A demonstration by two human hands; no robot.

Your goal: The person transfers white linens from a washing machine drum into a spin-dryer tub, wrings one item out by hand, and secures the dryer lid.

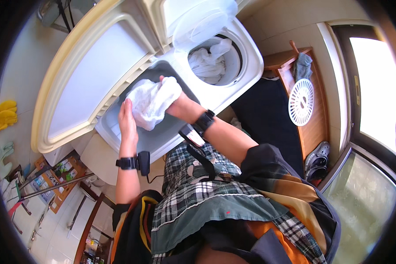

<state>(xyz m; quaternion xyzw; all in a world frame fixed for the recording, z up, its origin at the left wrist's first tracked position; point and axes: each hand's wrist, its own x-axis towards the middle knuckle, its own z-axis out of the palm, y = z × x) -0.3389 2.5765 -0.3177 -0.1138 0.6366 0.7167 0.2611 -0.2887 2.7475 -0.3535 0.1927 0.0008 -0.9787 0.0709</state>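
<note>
A bunched white cloth (152,103) is held up between my two hands, over the wash tub (174,125) of a twin-tub washing machine. My left hand (127,121) presses flat against its left side, fingers upright. On the other side my right hand (177,105) grips it, most of its fingers hidden behind the fabric. To the right of the wash tub, the round spin tub (231,68) has its clear lid raised. White fabric (207,64) lies crumpled inside that tub.
The large hinged lid (97,66) stands raised at the left. Right of the machine is a wooden cabinet (319,119) with a dark cloth (266,116) against it and a white slotted disc (301,102). Dark clogs (317,163) sit near the door. Yellow gloves (5,115) hang far left.
</note>
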